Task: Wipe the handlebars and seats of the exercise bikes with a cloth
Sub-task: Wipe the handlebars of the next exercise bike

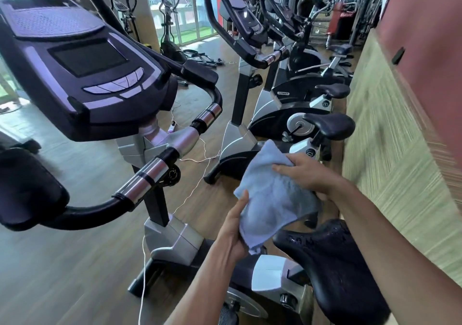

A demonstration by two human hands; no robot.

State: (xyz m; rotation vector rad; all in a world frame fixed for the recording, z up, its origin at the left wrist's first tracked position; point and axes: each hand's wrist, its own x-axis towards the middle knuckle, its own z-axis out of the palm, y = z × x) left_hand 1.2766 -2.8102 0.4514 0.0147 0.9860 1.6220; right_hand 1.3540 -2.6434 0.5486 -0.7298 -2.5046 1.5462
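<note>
A light blue cloth [270, 192] hangs in the air between my hands, above the front of the nearest bike's black seat [332, 257]. My left hand [233, 227] grips its lower left edge, thumb on top. My right hand [306, 172] holds its upper right corner. The nearest bike's handlebar [147, 182], black with chrome sections, curves across the left below a dark console [87, 75]. A second bike's seat [330, 125] and handlebar [252, 55] stand beyond the cloth, with a third seat [332, 90] farther back.
A wall [400, 150] with textured panelling runs close along the right side. White cables [192, 189] trail over the wooden floor [62, 262] between the bikes. More gym machines stand at the back near large windows [185, 7].
</note>
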